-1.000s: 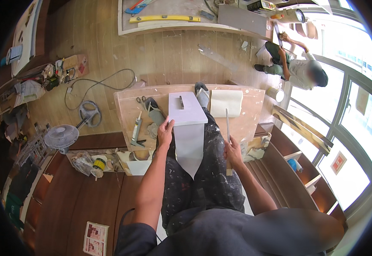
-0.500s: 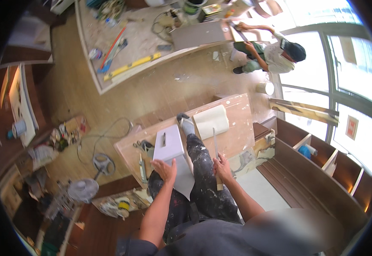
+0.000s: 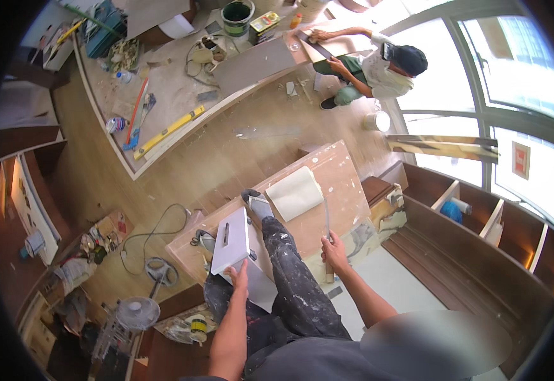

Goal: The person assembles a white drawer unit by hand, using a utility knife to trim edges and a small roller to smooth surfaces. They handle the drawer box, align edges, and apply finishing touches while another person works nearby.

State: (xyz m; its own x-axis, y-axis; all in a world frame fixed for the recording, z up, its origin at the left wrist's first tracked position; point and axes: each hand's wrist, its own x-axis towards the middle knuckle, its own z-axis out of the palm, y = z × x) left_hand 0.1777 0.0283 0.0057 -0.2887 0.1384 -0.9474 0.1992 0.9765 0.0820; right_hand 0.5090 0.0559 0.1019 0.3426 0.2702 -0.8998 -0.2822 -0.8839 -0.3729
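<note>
Shifted since a moment ago, my left hand (image 3: 237, 279) touches the near edge of the grey box (image 3: 234, 246), just beyond its fingers; whether they grip, I can't tell. My right hand (image 3: 334, 251) clasps a thin tool (image 3: 327, 217).

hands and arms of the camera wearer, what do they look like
The left hand and right hand wear no gloves, and the forearms are bare, with no watch or band to be seen. The shirt is dark; its sleeves hardly show, and a blurred patch covers the right upper arm.
</note>
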